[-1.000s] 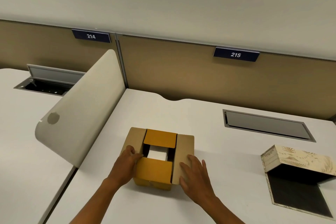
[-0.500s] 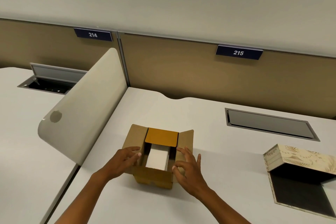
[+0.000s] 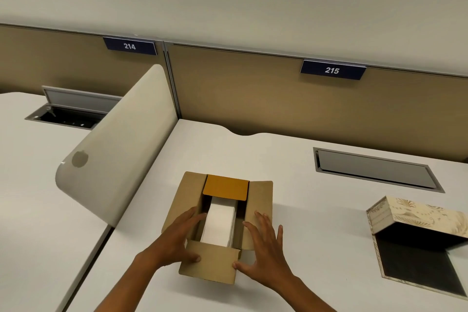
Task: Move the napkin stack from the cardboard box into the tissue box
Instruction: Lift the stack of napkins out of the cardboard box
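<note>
A brown cardboard box [image 3: 260,197] sits on the white desk with its flaps folded outward. Inside it lies a white napkin stack [image 3: 220,223], fully visible from above. My left hand [image 3: 174,238] rests flat on the box's left flap, fingers apart, fingertips at the opening's edge. My right hand [image 3: 263,248] presses on the right flap, thumb near the front flap. Neither hand holds anything. The cream patterned tissue box [image 3: 415,215] stands at the far right with its lid raised and a dark interior.
A curved cream divider panel [image 3: 114,159] rises left of the cardboard box. A closed grey cable hatch [image 3: 374,170] is set in the desk behind. An open hatch [image 3: 68,114] is on the neighbouring desk. Tan partition walls [image 3: 253,99] carry labels 214 and 215.
The near flap, which covered the opening, has been folded down toward me. Both hands have spread the side flaps apart, and the napkin stack is now exposed.
</note>
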Available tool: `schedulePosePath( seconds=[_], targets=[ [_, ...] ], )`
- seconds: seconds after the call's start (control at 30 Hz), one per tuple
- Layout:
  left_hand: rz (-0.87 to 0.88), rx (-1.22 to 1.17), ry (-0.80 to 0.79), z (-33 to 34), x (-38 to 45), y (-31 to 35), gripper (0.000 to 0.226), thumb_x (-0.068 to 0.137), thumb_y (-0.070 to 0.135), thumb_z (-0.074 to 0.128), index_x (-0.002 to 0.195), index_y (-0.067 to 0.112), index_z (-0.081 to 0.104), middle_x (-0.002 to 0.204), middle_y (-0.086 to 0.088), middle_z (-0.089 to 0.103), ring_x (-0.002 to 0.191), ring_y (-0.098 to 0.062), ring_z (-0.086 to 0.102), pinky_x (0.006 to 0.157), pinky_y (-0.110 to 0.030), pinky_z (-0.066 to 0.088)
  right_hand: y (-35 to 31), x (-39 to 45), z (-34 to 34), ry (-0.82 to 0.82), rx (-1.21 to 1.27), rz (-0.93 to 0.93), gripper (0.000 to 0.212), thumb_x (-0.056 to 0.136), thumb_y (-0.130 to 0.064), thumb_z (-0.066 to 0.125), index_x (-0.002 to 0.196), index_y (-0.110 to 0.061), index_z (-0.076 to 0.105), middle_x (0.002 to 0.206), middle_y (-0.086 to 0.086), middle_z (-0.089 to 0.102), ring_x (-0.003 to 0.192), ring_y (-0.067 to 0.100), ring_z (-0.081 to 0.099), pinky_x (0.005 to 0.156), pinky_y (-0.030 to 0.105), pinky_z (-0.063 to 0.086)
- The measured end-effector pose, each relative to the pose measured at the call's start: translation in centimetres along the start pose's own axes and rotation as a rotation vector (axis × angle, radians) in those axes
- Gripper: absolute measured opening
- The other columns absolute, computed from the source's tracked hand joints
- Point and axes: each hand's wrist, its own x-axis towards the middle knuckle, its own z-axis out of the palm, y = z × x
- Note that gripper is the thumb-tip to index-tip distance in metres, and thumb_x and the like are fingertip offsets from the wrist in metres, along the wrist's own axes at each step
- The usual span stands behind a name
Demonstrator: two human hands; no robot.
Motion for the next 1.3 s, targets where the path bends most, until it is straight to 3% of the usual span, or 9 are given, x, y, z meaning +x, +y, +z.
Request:
schedulePosePath(
  seconds=[0.2, 0.37, 0.57, 0.87, 0.93, 1.07, 1.13, 1.2, 1.3],
  targets=[
    [0.028, 0.045, 0.049, 0.8, -0.3, 0.1, 0.108, 0.068, 0.047, 0.080, 0.143, 0.047, 0.002, 0.163, 0.007, 0.005, 0.149, -0.019, 0.012, 0.118, -0.043, 0.025, 0.4, -0.2, 0.8, -0.012, -0.032, 0.011, 0.101, 0.063, -0.084, 0.045, 0.145, -0.041, 0.005, 0.160, -0.004, -0.016, 0.143, 0.015, -0.023, 0.111, 0.051, -0.022],
    [0.038, -0.037, 0.039, 0.2, -0.1, 0.6, 0.101, 0.071, 0.047, 0.078, 0.138, 0.052, 0.003, 0.161, 0.007, 0.012, 0.148, -0.018, 0.018, 0.117, -0.039, 0.027, 0.1, 0.2, 0.2, 0.011, -0.018, 0.014, 0.106, 0.062, -0.086, 0.045, 0.148, -0.038, 0.006, 0.160, -0.004, -0.013, 0.147, 0.019, -0.014, 0.108, 0.050, -0.024],
    [-0.100, -0.111, 0.155, -0.2, 2.3, 3.5, 0.089, 0.079, 0.039, 0.075, 0.149, 0.030, 0.020, 0.156, 0.001, 0.030, 0.140, -0.022, 0.035, 0.111, -0.038, 0.037, -1.0, 1.6, -1.6, 0.089, 0.092, 0.044, 0.101, 0.065, -0.087, 0.040, 0.147, -0.039, 0.006, 0.161, -0.005, -0.007, 0.149, 0.017, -0.003, 0.113, 0.048, -0.014],
    [-0.340, -0.283, -0.015, 1.4, 8.0, 5.4, 0.092, 0.077, 0.042, 0.075, 0.148, 0.013, 0.024, 0.150, -0.008, 0.041, 0.135, -0.030, 0.042, 0.107, -0.037, 0.041, -1.1, 2.6, -2.6, 0.137, 0.150, 0.080, 0.086, 0.078, -0.071, 0.045, 0.147, -0.036, 0.009, 0.161, -0.005, -0.005, 0.149, 0.015, 0.001, 0.117, 0.051, -0.009],
    [-0.403, -0.347, -0.054, 2.4, 10.0, 4.4, 0.093, 0.074, 0.049, 0.074, 0.146, 0.013, 0.028, 0.148, -0.008, 0.043, 0.132, -0.030, 0.045, 0.105, -0.037, 0.043, -0.5, 2.8, -2.5, 0.160, 0.173, 0.111, 0.083, 0.079, -0.069, 0.047, 0.147, -0.036, 0.012, 0.161, -0.005, -0.004, 0.148, 0.015, 0.001, 0.116, 0.051, -0.010],
    [-0.523, -0.452, -0.037, 7.9, 15.5, -5.2, 0.127, 0.038, 0.084, 0.070, 0.141, 0.016, 0.039, 0.138, -0.008, 0.055, 0.119, -0.027, 0.057, 0.100, -0.045, 0.051, -0.8, 3.0, -2.4, 0.144, 0.188, 0.090, 0.080, 0.080, -0.065, 0.049, 0.146, -0.036, 0.014, 0.161, -0.005, -0.003, 0.148, 0.015, 0.003, 0.117, 0.052, -0.008],
    [-0.567, -0.455, -0.027, 7.6, 15.2, -4.6, 0.115, 0.049, 0.075, 0.072, 0.139, 0.011, 0.040, 0.135, -0.012, 0.056, 0.116, -0.029, 0.058, 0.098, -0.045, 0.052, -0.9, 3.1, -2.4, 0.140, 0.193, 0.087, 0.080, 0.081, -0.064, 0.050, 0.146, -0.036, 0.014, 0.161, -0.005, -0.003, 0.148, 0.015, 0.003, 0.118, 0.052, -0.007],
    [-0.566, -0.432, -0.027, 5.4, 13.5, -0.5, 0.092, 0.070, 0.053, 0.071, 0.139, 0.004, 0.036, 0.136, -0.016, 0.052, 0.118, -0.033, 0.056, 0.098, -0.041, 0.051, -0.6, 3.5, -2.2, 0.137, 0.196, 0.102, 0.079, 0.081, -0.062, 0.050, 0.146, -0.036, 0.014, 0.161, -0.005, -0.003, 0.148, 0.015, 0.004, 0.118, 0.052, -0.005],
    [-0.597, -0.427, -0.024, 4.0, 12.3, 3.1, 0.078, 0.079, 0.037, 0.071, 0.137, -0.001, 0.035, 0.133, -0.019, 0.052, 0.116, -0.033, 0.055, 0.089, -0.037, 0.051, -0.4, 3.5, -1.6, 0.128, 0.182, 0.112, 0.078, 0.082, -0.061, 0.051, 0.146, -0.035, 0.015, 0.161, -0.005, -0.001, 0.148, 0.016, 0.004, 0.117, 0.054, -0.006]
  ],
)
